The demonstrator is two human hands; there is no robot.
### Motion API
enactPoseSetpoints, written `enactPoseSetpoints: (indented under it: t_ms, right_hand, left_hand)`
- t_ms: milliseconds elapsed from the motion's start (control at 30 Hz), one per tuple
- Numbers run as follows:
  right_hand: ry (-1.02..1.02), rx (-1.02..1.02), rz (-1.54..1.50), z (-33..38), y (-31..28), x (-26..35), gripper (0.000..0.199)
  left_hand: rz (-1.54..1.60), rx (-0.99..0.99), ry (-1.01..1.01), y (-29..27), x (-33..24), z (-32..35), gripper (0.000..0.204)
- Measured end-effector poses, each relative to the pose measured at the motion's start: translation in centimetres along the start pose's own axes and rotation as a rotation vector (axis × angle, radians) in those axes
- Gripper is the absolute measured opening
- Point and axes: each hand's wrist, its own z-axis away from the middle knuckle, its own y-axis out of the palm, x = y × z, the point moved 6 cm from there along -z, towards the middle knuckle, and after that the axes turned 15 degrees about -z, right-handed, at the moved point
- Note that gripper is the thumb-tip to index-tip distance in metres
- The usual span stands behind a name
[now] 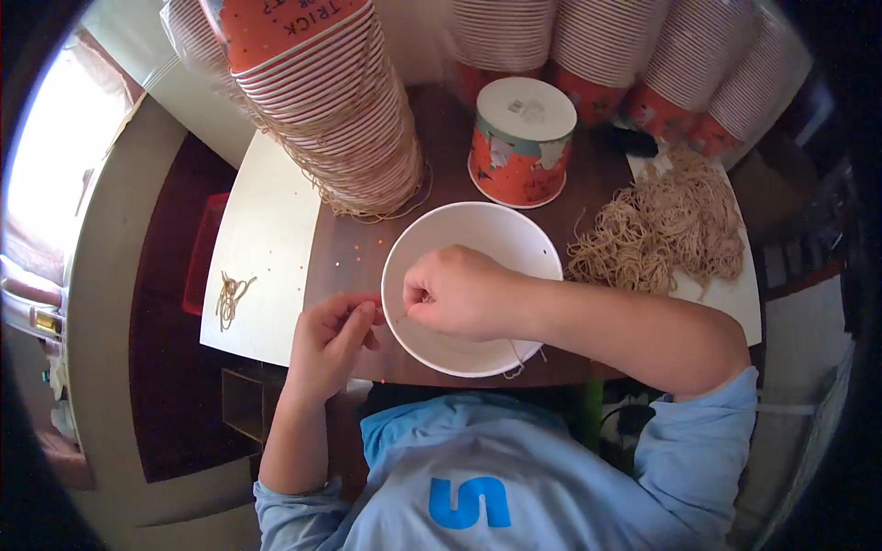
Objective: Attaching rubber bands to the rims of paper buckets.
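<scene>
A white paper bucket (478, 360) stands with its mouth up at the table's near edge. My right hand (459, 292) reaches into it from the right, fingers closed in a pinch by the inner left wall. A thin bit of beige cord (516, 360) hangs over the near right rim below my forearm, and a faint strand shows at my right fingertips. Outside the left wall, my left hand (338, 335) has thumb and fingers pressed together against the bucket; what they pinch is hidden. One small dark hole shows in the bucket's right inner wall.
A tall leaning stack of buckets (331, 119) with cord handles stands back left. Behind my bucket is an upside-down orange printed bucket (520, 151). A tangled cord pile (666, 225) lies right, a small cord bundle (233, 298) left. Wrapped bucket stacks (606, 46) line the back.
</scene>
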Motion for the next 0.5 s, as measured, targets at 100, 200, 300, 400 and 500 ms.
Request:
enactPoseSetpoints:
  t_ms: [100, 200, 300, 400, 500]
  right_hand:
    - [0.027, 0.018, 0.012, 0.04, 0.26, -0.13, 0.012]
    - [0.003, 0.023, 0.012, 0.10, 0.39, -0.10, 0.012]
    - [0.045, 0.029, 0.017, 0.08, 0.35, -0.06, 0.013]
    - [-0.041, 0.019, 0.049, -0.12, 0.46, 0.06, 0.013]
    - [-0.044, 0.018, 0.033, -0.26, 0.63, 0.09, 0.014]
  left_hand:
    - [0.034, 0.009, 0.009, 0.21, 0.38, 0.36, 0.019]
    - [0.029, 0.011, 0.012, 0.28, 0.58, 0.52, 0.018]
    - [0.042, 0.002, 0.023, 0.33, 0.50, 0.67, 0.018]
    - [0.001, -0.001, 0.035, 0.33, 0.19, 0.81, 0.017]
    - [-0.019, -0.018, 0.041, 0.39, -0.20, 0.96, 0.016]
